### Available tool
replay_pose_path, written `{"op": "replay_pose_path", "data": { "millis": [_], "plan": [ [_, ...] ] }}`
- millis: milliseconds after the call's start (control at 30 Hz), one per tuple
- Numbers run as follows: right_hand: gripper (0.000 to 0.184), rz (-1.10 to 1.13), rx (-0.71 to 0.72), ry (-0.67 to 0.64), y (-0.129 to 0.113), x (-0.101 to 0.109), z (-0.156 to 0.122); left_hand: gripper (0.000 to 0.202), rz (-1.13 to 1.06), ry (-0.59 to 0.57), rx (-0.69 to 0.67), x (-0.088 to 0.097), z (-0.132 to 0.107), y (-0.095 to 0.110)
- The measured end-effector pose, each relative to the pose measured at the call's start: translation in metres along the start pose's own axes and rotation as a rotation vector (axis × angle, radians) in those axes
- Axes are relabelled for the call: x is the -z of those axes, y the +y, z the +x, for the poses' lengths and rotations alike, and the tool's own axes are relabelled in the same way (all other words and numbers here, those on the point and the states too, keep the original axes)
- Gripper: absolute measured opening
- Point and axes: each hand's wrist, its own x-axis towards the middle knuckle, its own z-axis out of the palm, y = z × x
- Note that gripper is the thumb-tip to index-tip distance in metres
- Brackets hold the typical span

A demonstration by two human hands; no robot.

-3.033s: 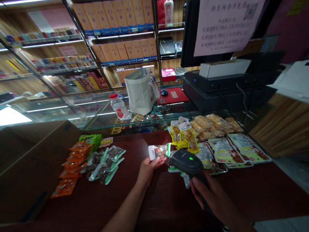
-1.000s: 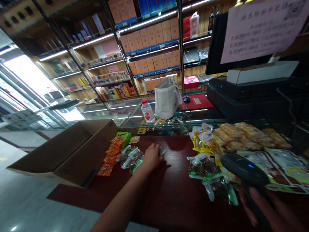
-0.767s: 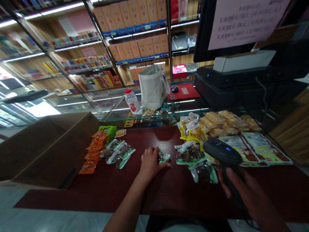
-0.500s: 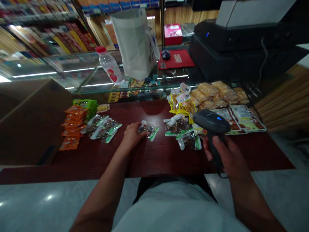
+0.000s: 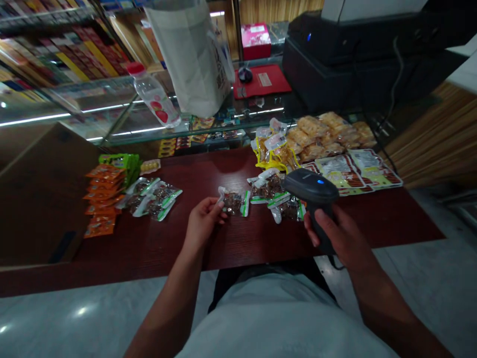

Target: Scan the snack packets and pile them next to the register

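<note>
My left hand [image 5: 204,219] pinches the left end of a small clear snack packet [image 5: 234,203] with dark contents and a green-striped edge, low over the dark red counter [image 5: 231,243]. In my right hand [image 5: 339,231] is a black barcode scanner [image 5: 311,189], its head pointing left and a blue light glowing on top. Similar green-edged packets [image 5: 270,188] lie in a pile just left of the scanner. Another group of the same packets [image 5: 154,196] rests to the left of my left hand.
Orange sachets [image 5: 102,199], green packs [image 5: 130,164] and a cardboard box [image 5: 33,194] stand at left. Yellow-edged packets [image 5: 274,149], bagged pastries [image 5: 328,132] and flat pouches [image 5: 354,169] sit at right. A bottle [image 5: 154,99] and white bag [image 5: 190,59] stand on the glass case behind.
My left hand has gone from resting over the packet to pinching its left end, and the packet has turned so its green edge is upright. The scanner stays in my right hand.
</note>
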Motion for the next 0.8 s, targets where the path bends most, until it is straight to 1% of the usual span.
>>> {"op": "replay_pose_path", "data": {
  "millis": [67, 167, 267, 333, 400, 567, 800],
  "plan": [
    [0.038, -0.022, 0.004, -0.01, 0.0, -0.004, 0.001, 0.044, -0.146, -0.019, 0.048, -0.004, -0.011, 0.003],
    [0.037, -0.006, 0.014, -0.029, 0.0, -0.012, 0.002, 0.045, -0.281, -0.015, 0.097, -0.01, -0.025, 0.01],
    [0.038, -0.002, 0.026, -0.071, 0.0, -0.021, 0.003, 0.044, -0.362, 0.028, 0.099, -0.014, -0.034, 0.016],
    [0.04, -0.008, 0.033, -0.1, 0.0, -0.027, 0.002, 0.043, -0.408, 0.075, 0.071, -0.015, -0.035, 0.019],
    [0.042, 0.002, 0.028, -0.122, 0.001, -0.032, 0.0, 0.041, -0.419, 0.126, 0.028, -0.015, -0.034, 0.019],
    [0.046, -0.006, 0.012, -0.196, 0.005, -0.04, -0.005, 0.039, -0.368, 0.269, -0.065, -0.013, -0.024, 0.015],
    [0.048, -0.068, 0.032, -0.177, 0.006, -0.044, -0.009, 0.032, -0.327, 0.309, -0.16, -0.017, -0.016, 0.012]
  ]
}}
